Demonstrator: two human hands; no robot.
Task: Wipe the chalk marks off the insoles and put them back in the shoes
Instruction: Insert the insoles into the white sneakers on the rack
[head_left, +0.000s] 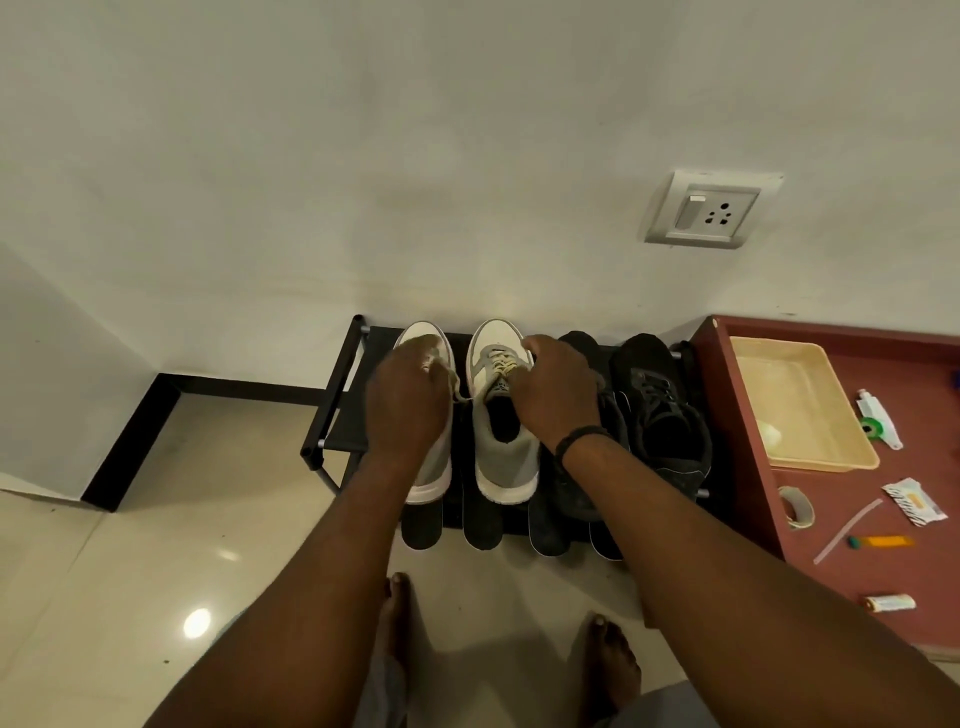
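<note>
Your bare feet (400, 608) stand on the pale tiled floor (130, 545), just in front of a low black shoe rack (332, 410) set against the white wall. Four dark insoles (422, 525) lie side by side at the rack's front edge, their ends sticking out over the floor from under the shoes. On the rack sit two white-and-grey sneakers (506, 447) toward its left end and two black sneakers (670, 421) toward its right end, all toes to the wall. Your left hand (408, 410) rests over the leftmost sneaker, its fingers curled around the laces. Your right hand (558, 395), a dark band at the wrist, lies along the right side of the second white sneaker with fingers bent at its lacing; whether they pinch anything you cannot tell. Beside the rack's right end stands a reddish table (753, 499) carrying a cream tray (826, 457), a tape roll (797, 506) and small items.
</note>
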